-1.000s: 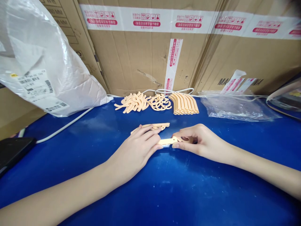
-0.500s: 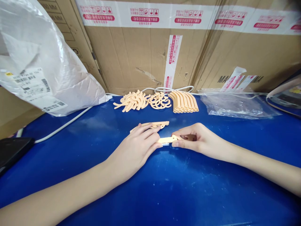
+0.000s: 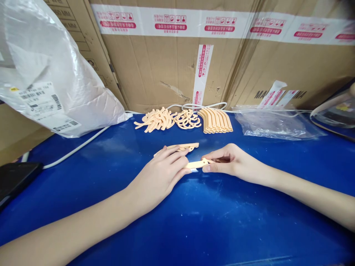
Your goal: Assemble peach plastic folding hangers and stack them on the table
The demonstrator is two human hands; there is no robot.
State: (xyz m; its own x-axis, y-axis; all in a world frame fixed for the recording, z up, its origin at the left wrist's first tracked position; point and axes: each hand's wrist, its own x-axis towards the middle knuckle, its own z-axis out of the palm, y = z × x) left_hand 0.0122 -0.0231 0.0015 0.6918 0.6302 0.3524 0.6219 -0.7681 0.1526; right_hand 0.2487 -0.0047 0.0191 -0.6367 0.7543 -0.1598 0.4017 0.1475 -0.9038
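In the middle of the blue table, my left hand (image 3: 165, 173) is closed on a beige plastic hanger arm (image 3: 197, 164) whose right end, with a small hole, sticks out past the thumb. A little blue-white piece (image 3: 194, 170) shows under that arm. My right hand (image 3: 226, 162) pinches a slim beige plastic piece (image 3: 210, 161) against the arm's holed end; most of it is hidden by the fingers. Just beyond my left fingers lies another group of beige hanger parts (image 3: 191, 145), partly covered by that hand.
Farther back are a loose heap of short curved arms (image 3: 158, 120), a heap of hooks (image 3: 188, 119) and a neat stack of longer arms (image 3: 216, 120). A clear plastic bag (image 3: 274, 123), a white cable (image 3: 77, 149), a stuffed white bag (image 3: 69, 81), a black device (image 3: 20, 181) and cardboard boxes (image 3: 155, 66) surround them.
The piece in my right hand has turned slightly and shows less inside the palm. Less of the blue-white piece is visible. My left hand stays in place; the view has shifted a little.
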